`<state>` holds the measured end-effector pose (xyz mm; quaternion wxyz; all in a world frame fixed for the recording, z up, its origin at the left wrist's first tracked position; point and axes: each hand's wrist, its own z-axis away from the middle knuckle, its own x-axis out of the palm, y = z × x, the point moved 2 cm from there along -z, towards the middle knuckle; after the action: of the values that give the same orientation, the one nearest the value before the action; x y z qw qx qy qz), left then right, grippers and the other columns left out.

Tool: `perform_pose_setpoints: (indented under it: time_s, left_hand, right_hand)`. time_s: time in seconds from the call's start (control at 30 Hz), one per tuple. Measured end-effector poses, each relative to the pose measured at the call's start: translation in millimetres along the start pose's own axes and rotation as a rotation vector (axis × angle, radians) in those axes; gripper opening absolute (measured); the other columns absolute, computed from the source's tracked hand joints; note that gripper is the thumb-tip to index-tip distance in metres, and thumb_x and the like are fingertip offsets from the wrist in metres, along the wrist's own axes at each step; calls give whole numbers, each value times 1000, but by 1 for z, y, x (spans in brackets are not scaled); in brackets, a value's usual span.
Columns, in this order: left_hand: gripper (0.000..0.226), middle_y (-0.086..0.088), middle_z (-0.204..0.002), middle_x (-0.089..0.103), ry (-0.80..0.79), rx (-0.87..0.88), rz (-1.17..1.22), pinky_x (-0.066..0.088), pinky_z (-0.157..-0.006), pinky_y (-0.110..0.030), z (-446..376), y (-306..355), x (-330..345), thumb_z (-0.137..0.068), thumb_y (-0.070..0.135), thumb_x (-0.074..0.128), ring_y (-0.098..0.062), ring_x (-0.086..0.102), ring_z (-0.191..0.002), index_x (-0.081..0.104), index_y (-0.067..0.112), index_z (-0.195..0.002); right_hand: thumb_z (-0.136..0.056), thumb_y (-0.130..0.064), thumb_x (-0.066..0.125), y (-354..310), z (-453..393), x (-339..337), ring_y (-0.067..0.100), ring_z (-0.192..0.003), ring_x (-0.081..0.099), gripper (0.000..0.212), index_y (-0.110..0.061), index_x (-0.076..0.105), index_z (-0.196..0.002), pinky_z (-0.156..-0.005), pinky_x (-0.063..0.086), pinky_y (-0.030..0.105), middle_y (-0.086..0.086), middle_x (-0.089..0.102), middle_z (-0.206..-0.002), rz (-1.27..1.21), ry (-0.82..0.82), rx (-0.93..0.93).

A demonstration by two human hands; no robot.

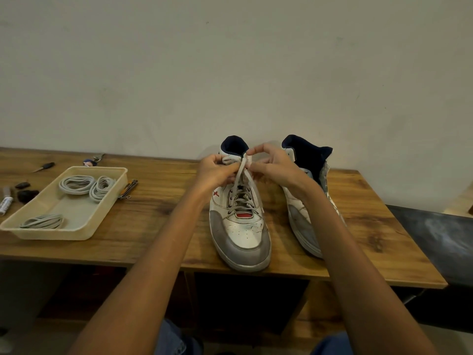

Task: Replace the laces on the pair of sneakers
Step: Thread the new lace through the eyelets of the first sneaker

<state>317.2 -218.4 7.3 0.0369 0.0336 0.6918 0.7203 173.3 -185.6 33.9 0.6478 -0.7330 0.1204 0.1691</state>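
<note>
Two white and grey high-top sneakers stand on the wooden table [153, 201], toes toward me. The left sneaker [240, 234] is laced with a grey lace [242, 175] whose ends rise to its collar. My left hand [217, 172] and my right hand [271, 165] meet above its tongue, each pinching part of that lace. The right sneaker [304, 211] stands beside it, partly hidden by my right forearm; its eyelets are hidden.
A cream tray [30, 221] at the left holds three coiled grey laces [76, 184]. Beyond it lie a marker [5, 203], small dark items [25, 194], a multitool [128, 189] and a small screwdriver [44, 166]. A wall stands behind the table.
</note>
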Motion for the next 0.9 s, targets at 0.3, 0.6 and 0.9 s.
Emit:
perform_pose_setpoints:
  time_s: [0.3, 0.6, 0.9]
  left_hand:
    - [30, -9, -92, 66, 33, 41, -54, 52, -52, -14, -2, 2, 2, -84, 14, 68, -9, 64, -64, 54, 8, -109]
    - [37, -5, -92, 64, 34, 52, -111, 57, -63, -21, -3, -1, 1, -80, 24, 73, -11, 65, -72, 53, 9, -107]
    - [45, -6, -104, 62, 127, 194, -416, 54, -76, -32, -2, 2, 8, -74, 18, 74, -19, 62, -92, 51, 12, -111]
  right_hand:
    - [-91, -25, 61, 1, -4, 8, 8, -56, 63, 25, -3, 59, -102, -47, 46, 13, 7, 69, -74, 8, 121, -51]
    - [-86, -4, 62, -1, -5, 2, 10, -58, 59, 10, -5, 60, -96, -53, 46, 19, 5, 62, -71, -26, 84, 29]
    - [-91, -21, 60, 7, -5, -5, 11, -60, 58, 12, -13, 59, -82, -52, 47, 16, 2, 61, -69, 138, 81, 25]
